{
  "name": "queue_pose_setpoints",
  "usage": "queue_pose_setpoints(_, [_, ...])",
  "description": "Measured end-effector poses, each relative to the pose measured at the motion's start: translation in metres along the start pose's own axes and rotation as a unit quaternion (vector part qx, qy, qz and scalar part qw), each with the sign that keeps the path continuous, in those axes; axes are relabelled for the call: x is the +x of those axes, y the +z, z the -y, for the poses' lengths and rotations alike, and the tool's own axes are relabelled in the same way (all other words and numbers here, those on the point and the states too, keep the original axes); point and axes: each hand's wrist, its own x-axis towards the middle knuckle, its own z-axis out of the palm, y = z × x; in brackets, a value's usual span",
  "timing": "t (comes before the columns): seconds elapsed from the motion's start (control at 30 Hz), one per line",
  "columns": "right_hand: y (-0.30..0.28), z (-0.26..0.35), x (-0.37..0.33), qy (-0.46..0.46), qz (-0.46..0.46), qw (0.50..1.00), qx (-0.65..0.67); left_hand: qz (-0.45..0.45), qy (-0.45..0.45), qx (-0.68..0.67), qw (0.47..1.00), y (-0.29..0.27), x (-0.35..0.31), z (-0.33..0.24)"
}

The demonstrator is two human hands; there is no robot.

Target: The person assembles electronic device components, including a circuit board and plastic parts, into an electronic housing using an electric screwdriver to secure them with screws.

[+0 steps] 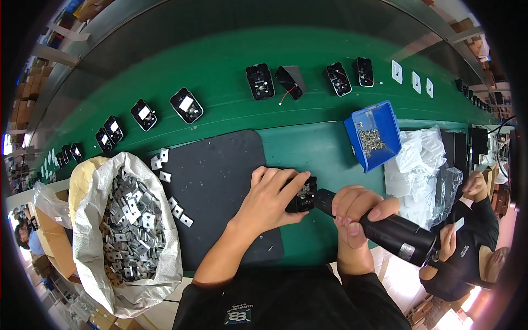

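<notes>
My right hand (357,209) is wrapped round a black cylindrical electric screwdriver (399,236), tilted so that its tip end points left. That tip meets a small black plastic housing (302,201) on the green bench, near the edge of a dark mat. With fingers and thumb, my left hand (272,198) grips the housing from its left side and covers part of it. Beyond the screwdriver stands a blue bin (375,135) with many small metal screws (373,142) in it.
At left, a white woven sack (170,242) is full of metal plates (132,220); several lie on the dark mat (220,181). Black housings (259,81) line the green belt (220,60) behind. Clear plastic bags (415,165) lie right of the bin. A co-worker (467,242) is at far right.
</notes>
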Motion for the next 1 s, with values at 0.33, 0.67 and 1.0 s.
queue_pose_setpoints(0.33, [-0.002, -0.010, 0.008, -0.028, 0.079, 0.996, 0.042, 0.014, 0.003, 0.017, 1.000, -0.004, -0.002, -0.002])
queue_pose_setpoints(0.67, [-0.061, 0.020, 0.049, -0.120, -0.178, 0.973, -0.086, -0.105, -0.120, 0.270, 0.949, -0.084, 0.047, 0.053])
queue_pose_setpoints(1.0, [-0.102, -0.030, 0.077, -0.115, -0.157, 0.960, -0.200, -0.030, -0.223, 0.413, 0.882, -0.092, 0.087, 0.068])
